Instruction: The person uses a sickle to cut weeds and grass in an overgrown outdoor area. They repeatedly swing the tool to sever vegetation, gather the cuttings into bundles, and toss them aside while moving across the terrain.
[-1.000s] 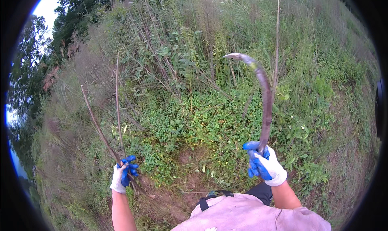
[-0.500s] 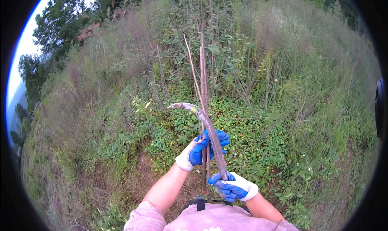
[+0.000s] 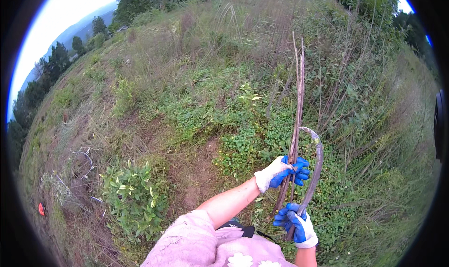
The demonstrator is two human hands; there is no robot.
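Note:
My left hand (image 3: 286,171), in a blue and white work glove, is closed around a small bundle of long, thin brown sticks (image 3: 300,89). The sticks stand nearly upright, tips pointing away from me and lower ends reaching down beside my other hand. Gripped in my right hand (image 3: 299,224), gloved the same way, is a sickle (image 3: 318,166) with a long, dull grey curved blade. Its blade rises just right of the sticks, and the tip hooks left toward them. I cannot tell whether the tip touches the sticks. Most of the handle is hidden by my fingers.
Low green groundcover (image 3: 243,140) and tall weeds (image 3: 355,66) cover the slope. A leafy shrub (image 3: 135,199) grows at my left, beside a bare dirt patch (image 3: 199,173). Farther left lie a small red-orange object (image 3: 41,209) and a thin pale curved strip (image 3: 88,160).
The view has swung left, bringing the shrub and dirt patch into sight. Both hands, still holding the sticks and sickle, now appear farther right. The blade has shifted from across the sticks to their right.

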